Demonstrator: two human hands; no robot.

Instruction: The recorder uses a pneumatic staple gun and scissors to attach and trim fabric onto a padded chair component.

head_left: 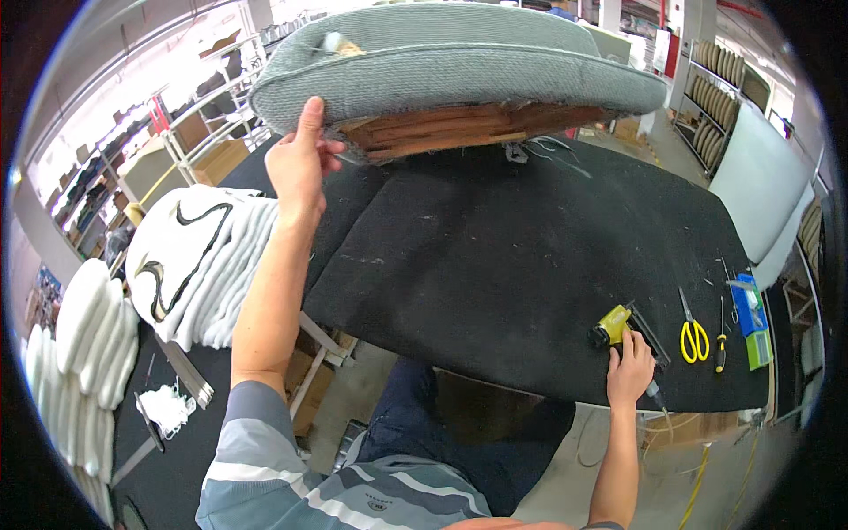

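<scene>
Up at twelve o'clock, across the black worktable [530, 256], my left hand [299, 163] presses flat against the near left edge of the grey upholstered seat cushion [459, 57], thumb up along the fabric rim and fingers curling under it; the hand lies open on the fabric, bracing rather than clamped round anything. The cushion stands tilted up, its wooden frame [450, 131] showing underneath along the near side. I judge it bulky and fairly heavy for one hand: soft and yielding on top, rigid where the wood runs. The woven cover should not slip much, but the padding gives, so the firm purchase is at the rim where fabric wraps onto the frame, just to the right of my fingers.

Down at four o'clock, my right hand [629, 371] closes over the handle of the yellow and black staple gun [618, 329], which lies on the table near its front edge, hose trailing off below. The gun is well apart from the cushion, the whole table between them. Just beyond it at three o'clock lie yellow-handled scissors [693, 334], a small screwdriver [721, 346] and a blue and green box [753, 322]. White padded pieces [208, 265] are stacked at nine o'clock.
</scene>
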